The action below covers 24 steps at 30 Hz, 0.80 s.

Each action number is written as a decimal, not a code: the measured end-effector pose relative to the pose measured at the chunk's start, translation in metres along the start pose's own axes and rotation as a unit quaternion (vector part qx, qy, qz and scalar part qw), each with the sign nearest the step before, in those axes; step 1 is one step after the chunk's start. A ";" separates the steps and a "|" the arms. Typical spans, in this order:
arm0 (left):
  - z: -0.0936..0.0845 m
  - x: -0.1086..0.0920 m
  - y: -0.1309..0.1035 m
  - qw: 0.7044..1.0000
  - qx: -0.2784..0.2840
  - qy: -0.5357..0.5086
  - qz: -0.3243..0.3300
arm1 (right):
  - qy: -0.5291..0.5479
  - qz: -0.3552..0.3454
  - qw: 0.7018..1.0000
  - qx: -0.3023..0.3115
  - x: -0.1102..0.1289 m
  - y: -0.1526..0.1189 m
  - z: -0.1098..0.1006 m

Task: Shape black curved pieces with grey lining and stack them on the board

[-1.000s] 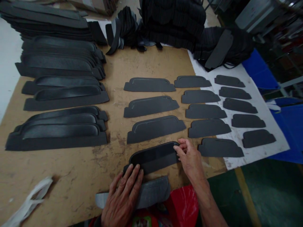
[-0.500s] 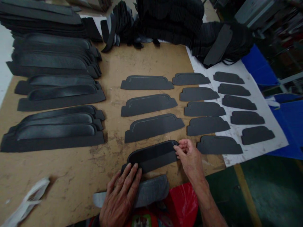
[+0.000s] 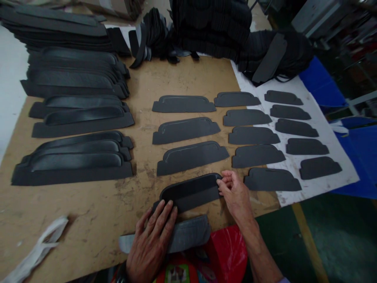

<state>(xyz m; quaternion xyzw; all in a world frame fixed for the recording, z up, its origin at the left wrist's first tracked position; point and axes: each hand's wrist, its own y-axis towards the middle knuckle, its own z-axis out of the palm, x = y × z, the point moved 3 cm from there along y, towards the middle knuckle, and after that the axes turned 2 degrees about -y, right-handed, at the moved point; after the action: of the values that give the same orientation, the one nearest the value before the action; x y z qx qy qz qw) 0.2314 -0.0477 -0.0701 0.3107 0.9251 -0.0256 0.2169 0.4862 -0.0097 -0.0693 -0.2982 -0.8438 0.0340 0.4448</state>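
Note:
A black notched foam-like panel with a shiny dark strip along its curved upper edge lies on the table in front of me. My left hand rests flat with fingers stretched out, the fingertips on the panel's lower left end. At its upper right corner, my right hand pinches the edge between thumb and fingers. Under my left palm and extending to the right is a grey curved strip, close to the table's front edge. Similar panels with pale lines along their edges lie just beyond.
Smaller black pieces lie in columns to the right, partly on white paper. Panels with shiny strips overlap at left, with stacks behind. Dark piles stand at the back. A white cloth strip lies front left.
The view has shifted slightly, so the left-hand stacks appear a little further right. Both hands keep nearly the same places on the panel.

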 end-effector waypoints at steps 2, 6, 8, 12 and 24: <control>0.000 0.000 0.000 1.000 0.001 0.002 0.000 | 0.000 -0.005 1.000 -0.012 0.001 -0.001 0.000; -0.002 -0.002 0.001 1.000 0.002 0.005 0.005 | 0.045 0.007 0.998 -0.052 -0.003 0.000 -0.002; -0.002 -0.002 0.002 1.000 0.005 0.004 0.004 | 0.126 0.040 0.989 -0.067 -0.009 0.004 -0.003; -0.004 -0.003 0.002 1.000 0.006 -0.005 -0.001 | 0.313 0.090 0.941 -0.091 -0.018 0.011 -0.008; -0.006 -0.004 0.004 1.000 0.018 -0.021 0.004 | 0.162 -0.011 0.975 -0.152 -0.013 -0.025 -0.015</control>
<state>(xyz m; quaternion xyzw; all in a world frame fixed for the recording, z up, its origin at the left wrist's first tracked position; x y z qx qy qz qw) 0.2343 -0.0457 -0.0629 0.3178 0.9184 -0.0473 0.2307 0.4913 -0.0399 -0.0620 -0.3548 -0.7590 -0.1484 0.5253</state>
